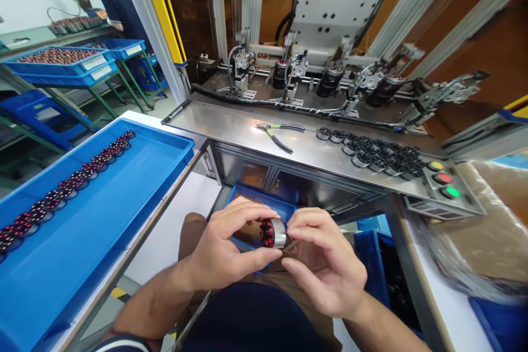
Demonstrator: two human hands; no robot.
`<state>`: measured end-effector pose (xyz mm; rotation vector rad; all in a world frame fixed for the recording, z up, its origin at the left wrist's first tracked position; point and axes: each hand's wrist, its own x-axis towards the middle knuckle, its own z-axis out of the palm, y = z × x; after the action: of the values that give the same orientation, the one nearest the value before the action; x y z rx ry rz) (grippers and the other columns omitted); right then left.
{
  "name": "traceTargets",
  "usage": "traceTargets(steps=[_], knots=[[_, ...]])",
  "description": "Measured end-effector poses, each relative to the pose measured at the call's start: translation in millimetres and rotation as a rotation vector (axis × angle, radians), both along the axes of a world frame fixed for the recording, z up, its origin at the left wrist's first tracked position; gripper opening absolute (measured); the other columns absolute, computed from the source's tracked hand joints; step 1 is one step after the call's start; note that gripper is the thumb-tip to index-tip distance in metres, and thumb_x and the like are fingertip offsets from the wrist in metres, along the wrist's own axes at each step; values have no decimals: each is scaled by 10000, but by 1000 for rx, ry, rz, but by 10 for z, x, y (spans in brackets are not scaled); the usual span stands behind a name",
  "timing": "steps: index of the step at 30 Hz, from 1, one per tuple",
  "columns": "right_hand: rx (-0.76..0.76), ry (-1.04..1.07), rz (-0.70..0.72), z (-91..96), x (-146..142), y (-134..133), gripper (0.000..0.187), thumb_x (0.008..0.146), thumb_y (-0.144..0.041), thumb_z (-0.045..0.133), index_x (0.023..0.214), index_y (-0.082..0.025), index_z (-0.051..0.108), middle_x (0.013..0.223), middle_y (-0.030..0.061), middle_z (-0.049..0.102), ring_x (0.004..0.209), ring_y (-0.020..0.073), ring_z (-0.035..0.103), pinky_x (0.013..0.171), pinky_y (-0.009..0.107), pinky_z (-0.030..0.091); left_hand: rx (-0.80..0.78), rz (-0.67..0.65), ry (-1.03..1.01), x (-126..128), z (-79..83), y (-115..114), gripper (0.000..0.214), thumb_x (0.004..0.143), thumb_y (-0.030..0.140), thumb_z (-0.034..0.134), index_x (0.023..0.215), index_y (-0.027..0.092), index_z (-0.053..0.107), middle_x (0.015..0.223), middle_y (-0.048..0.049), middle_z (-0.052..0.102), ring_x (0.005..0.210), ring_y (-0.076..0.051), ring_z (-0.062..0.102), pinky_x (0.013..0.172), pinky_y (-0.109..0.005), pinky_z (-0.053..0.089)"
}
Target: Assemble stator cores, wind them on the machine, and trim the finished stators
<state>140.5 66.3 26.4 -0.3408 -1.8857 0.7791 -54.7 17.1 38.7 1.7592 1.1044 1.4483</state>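
A motor stator (277,232), with a bright metal ring and dark slots wound in reddish copper, is held on its side above my lap. My left hand (235,242) is closed around it, thumb below and fingers above. Thin copper wires (293,247) stick out of its right side. My right hand (330,258) has its index and middle fingers curled at these wires, while the thumb sits lower, a little apart. Exactly how the wires lie between the fingers is partly hidden.
A blue tray (124,198) with a row of wound stators (74,184) stands left. On the metal ledge lie cutting pliers (280,135) and several black-capped cores (371,154), beside a button box (449,190). Machine fixtures (330,80) stand behind. A co-worker (124,5) is at back left.
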Motion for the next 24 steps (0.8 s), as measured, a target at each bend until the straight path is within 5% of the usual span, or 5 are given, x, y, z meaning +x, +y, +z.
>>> traceTargets(steps=[7,10,16,20,24], knots=[[-249,70,33,69,-67,-45,194,855,-21,621,912,-201,663,760,25,609,715,175,568,685,358,468,-154,-140,-288,62,-112,-44,493,761,77,773,1207,254,657,1183,-93,665,1062,-210,668,850,-282,591],[-292,64,40,25,-77,-73,145,875,-56,621,888,-195,658,757,22,604,717,171,568,678,344,459,-96,-132,-338,81,-157,-17,473,731,84,801,1161,231,668,1176,-109,670,1077,-226,667,844,-295,599],[-471,-8,-24,8,197,89,107,957,-185,578,873,-212,639,832,28,596,806,165,565,707,306,448,242,1,141,-55,9,34,486,705,52,781,1158,161,641,1105,-131,728,1034,-217,697,915,-308,585],[-363,-183,112,269,280,177,162,920,-356,645,930,-195,659,867,53,626,811,186,583,712,322,469,330,-71,471,-155,164,31,532,758,31,690,1264,148,575,1135,-138,739,1086,-216,702,960,-299,577],[-219,-392,195,513,139,155,36,911,-188,631,877,-191,644,782,38,650,716,158,590,683,308,489,312,-158,511,-191,193,8,641,779,18,642,1380,174,484,1146,-127,743,1083,-215,711,965,-310,579]])
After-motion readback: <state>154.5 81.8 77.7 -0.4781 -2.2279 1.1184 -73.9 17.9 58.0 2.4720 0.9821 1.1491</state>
